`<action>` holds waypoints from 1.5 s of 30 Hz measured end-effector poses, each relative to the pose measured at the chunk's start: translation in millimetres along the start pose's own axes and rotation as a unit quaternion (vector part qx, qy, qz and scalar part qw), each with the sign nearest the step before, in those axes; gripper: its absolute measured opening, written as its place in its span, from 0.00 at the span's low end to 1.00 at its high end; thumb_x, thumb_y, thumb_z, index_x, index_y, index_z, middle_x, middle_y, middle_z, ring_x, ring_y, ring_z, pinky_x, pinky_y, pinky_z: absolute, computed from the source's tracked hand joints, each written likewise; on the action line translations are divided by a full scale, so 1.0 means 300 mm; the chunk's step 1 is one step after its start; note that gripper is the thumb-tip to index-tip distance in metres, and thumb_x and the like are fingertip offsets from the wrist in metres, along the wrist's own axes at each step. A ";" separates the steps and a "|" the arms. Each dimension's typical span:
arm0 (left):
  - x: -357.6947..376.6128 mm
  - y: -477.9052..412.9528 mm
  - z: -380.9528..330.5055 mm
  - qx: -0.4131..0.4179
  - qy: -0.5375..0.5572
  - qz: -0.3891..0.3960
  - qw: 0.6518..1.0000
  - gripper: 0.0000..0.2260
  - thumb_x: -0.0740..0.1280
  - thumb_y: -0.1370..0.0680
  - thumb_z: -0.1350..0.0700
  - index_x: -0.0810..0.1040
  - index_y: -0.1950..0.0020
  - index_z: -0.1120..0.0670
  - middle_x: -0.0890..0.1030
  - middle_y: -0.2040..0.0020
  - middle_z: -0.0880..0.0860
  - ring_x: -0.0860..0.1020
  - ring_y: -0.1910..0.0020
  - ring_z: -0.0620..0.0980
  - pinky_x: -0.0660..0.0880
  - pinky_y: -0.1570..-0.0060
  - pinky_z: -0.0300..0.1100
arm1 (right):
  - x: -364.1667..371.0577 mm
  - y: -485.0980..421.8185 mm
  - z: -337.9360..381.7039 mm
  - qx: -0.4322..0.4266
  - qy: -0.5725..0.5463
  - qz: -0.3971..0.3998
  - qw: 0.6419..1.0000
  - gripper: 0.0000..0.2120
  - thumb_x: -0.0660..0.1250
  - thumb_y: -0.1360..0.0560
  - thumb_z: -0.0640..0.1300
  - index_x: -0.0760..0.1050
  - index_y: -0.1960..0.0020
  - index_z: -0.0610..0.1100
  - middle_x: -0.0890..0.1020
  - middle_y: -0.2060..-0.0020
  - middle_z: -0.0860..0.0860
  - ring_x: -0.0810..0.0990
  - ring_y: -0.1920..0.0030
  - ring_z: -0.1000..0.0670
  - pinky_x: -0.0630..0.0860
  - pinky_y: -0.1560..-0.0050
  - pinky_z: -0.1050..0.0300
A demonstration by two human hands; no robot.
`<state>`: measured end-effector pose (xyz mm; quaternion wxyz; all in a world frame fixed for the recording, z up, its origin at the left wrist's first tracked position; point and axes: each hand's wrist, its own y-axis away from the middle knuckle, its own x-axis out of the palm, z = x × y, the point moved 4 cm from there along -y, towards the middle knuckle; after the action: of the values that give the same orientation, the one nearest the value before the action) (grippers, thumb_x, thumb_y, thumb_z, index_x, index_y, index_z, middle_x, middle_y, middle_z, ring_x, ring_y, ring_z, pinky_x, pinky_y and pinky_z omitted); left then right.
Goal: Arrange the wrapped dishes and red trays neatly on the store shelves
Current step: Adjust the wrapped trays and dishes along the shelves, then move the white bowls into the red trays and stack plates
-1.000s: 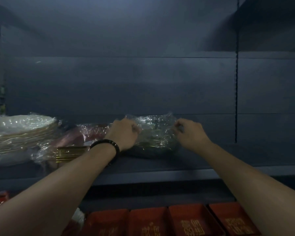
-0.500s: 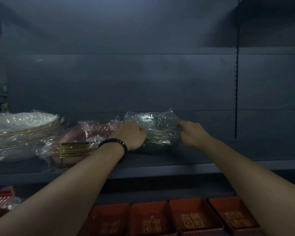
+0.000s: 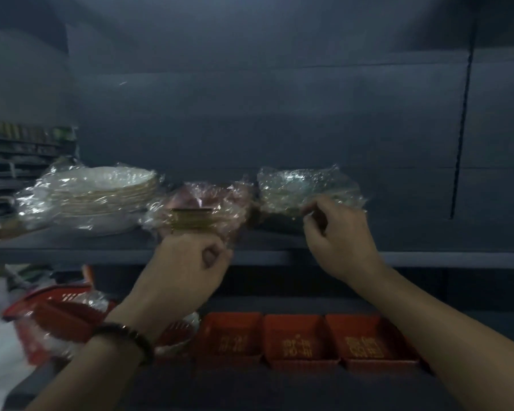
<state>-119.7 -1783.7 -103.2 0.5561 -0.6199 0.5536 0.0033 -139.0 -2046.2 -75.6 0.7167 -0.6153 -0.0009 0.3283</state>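
On the upper shelf [image 3: 428, 258], three plastic-wrapped bundles stand in a row near its front edge. A stack of white plates [image 3: 95, 197] is toward the left end, a pinkish bundle with gold rims [image 3: 202, 212] is just beside it, and a clear-wrapped dish bundle [image 3: 303, 188] is next on the right. The right grip [image 3: 339, 235] pinches the wrap at that bundle's lower front. The left grip [image 3: 187, 262], fingers curled and a dark bead bracelet [image 3: 125, 336] on its wrist, hangs before the shelf's front edge below the pinkish bundle; whether it holds wrap is unclear. Below, three red trays [image 3: 300, 339] with gold lettering sit side by side, and a red basket [image 3: 51, 310] is at the left.
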 end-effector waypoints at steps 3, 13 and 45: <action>-0.005 0.132 0.167 -0.062 -0.028 0.018 0.998 0.11 0.71 0.20 0.45 0.81 0.62 0.44 0.84 0.66 0.41 0.83 0.64 0.40 0.81 0.58 0.43 | 0.115 0.087 0.092 -0.005 -0.015 0.082 0.996 0.04 0.67 0.21 0.45 0.80 0.50 0.51 0.81 0.62 0.60 0.80 0.61 0.58 0.78 0.58 0.56; 0.123 0.520 0.636 -0.209 -0.056 0.072 0.974 0.08 0.70 0.20 0.51 0.80 0.59 0.46 0.82 0.64 0.40 0.80 0.63 0.38 0.78 0.60 0.42 | 0.678 0.489 0.229 0.113 -0.089 0.331 0.933 0.07 0.67 0.25 0.51 0.81 0.58 0.51 0.84 0.65 0.57 0.82 0.64 0.60 0.82 0.58 0.55; 0.370 0.537 0.960 -0.393 0.188 -0.044 0.899 0.08 0.73 0.19 0.51 0.77 0.55 0.40 0.83 0.58 0.39 0.80 0.57 0.37 0.70 0.62 0.25 | 1.257 0.600 0.225 0.028 -0.092 0.268 0.959 0.01 0.70 0.19 0.46 0.81 0.49 0.52 0.78 0.49 0.59 0.76 0.49 0.61 0.67 0.49 0.72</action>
<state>-11.6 -1622.7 -392.3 0.1525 -0.8007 0.5738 0.0794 44.9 -1803.9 -369.8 0.6164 -0.5401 0.1074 0.5629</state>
